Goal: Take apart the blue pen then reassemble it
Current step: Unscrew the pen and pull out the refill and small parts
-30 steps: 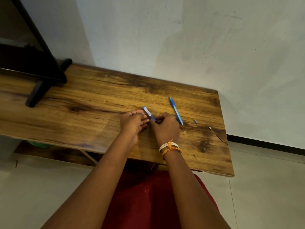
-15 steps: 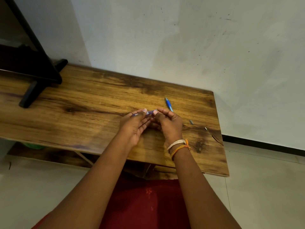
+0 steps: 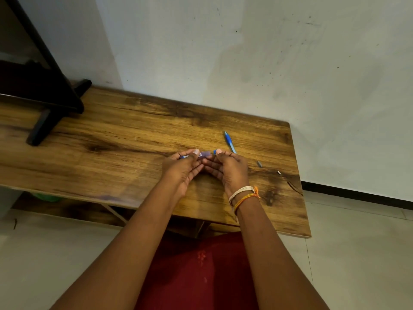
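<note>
Blue plastic shows between my two hands: a short translucent blue pen barrel with a white label (image 3: 204, 154) held level just above the brown wood-grain surface (image 3: 125, 139). My left hand (image 3: 181, 168) pinches its left end, thumb on top and fingers curled beneath, with a bit of blue sticking out past the knuckles. My right hand (image 3: 230, 168) pinches the right end the same way, thumb tip against a solid blue collar. So both grips are clenched on that one piece, palms turned toward each other, fingertips nearly meeting under it.

Just beyond my right hand lies the other half, a slim blue pen front section with a rubber sleeve and a metal tip (image 3: 229, 142), flat on the surface, tip pointing toward the wall; my knuckles hide its near end. To the right of it, apart from each other, rest a small grey metal piece (image 3: 259, 164) and a tiny white-and-dark bit (image 3: 279, 172); I cannot tell what either is.

My right wrist wears white and orange thread bands (image 3: 243, 195). At the far left of the surface stands a black angled stand with a flat foot (image 3: 42, 104). A pale scuffed wall (image 3: 268, 63) rises behind, and red cloth (image 3: 196, 276) covers my lap below the near edge.
</note>
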